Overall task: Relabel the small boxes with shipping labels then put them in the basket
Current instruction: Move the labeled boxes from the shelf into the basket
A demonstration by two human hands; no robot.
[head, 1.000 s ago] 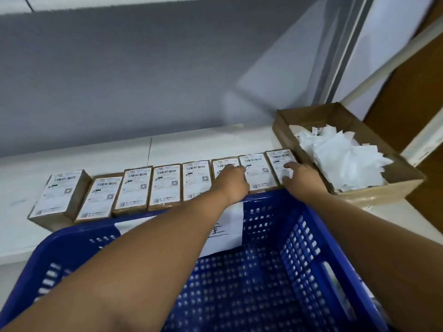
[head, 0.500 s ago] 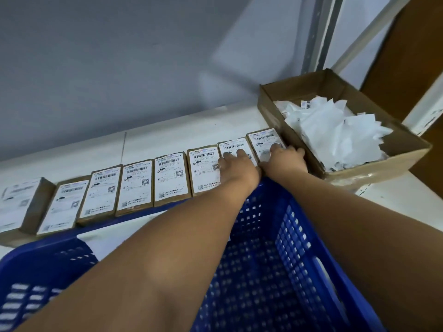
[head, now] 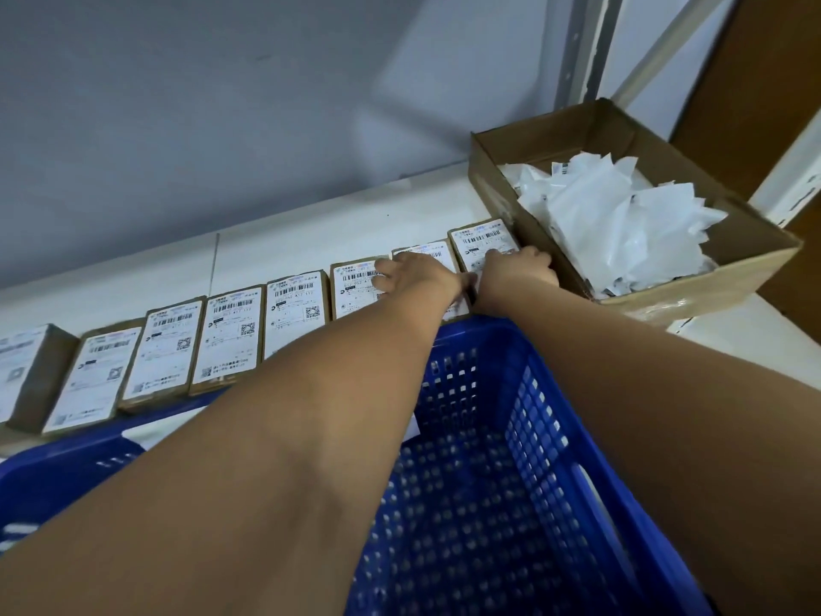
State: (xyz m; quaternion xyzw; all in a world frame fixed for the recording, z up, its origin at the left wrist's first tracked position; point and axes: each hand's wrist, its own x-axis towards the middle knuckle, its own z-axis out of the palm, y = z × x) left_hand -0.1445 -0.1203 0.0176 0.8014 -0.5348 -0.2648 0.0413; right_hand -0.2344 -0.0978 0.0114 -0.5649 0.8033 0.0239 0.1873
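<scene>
Several small brown boxes [head: 229,340] with white shipping labels lie in a row on the white shelf [head: 311,233]. Just in front of them stands the blue basket [head: 540,406]. Both my hands are at the row's right end. My left hand [head: 417,277] lies on top of the second box from the right [head: 428,249], its fingers reaching onto the neighbouring box to the left. My right hand [head: 522,266] has its fingers curled on the near part of the rightmost box [head: 482,237]. My arms cover much of the basket's inside.
An open cardboard carton [head: 502,180] full of crumpled white backing papers [head: 622,233] stands tight against the right end of the row. A grey wall rises behind the shelf. A white sheet [head: 146,431] lies at the basket's far wall.
My left hand has moved right along the row, from the third box from the right to the second. My right hand stayed on the rightmost box. The view shifted.
</scene>
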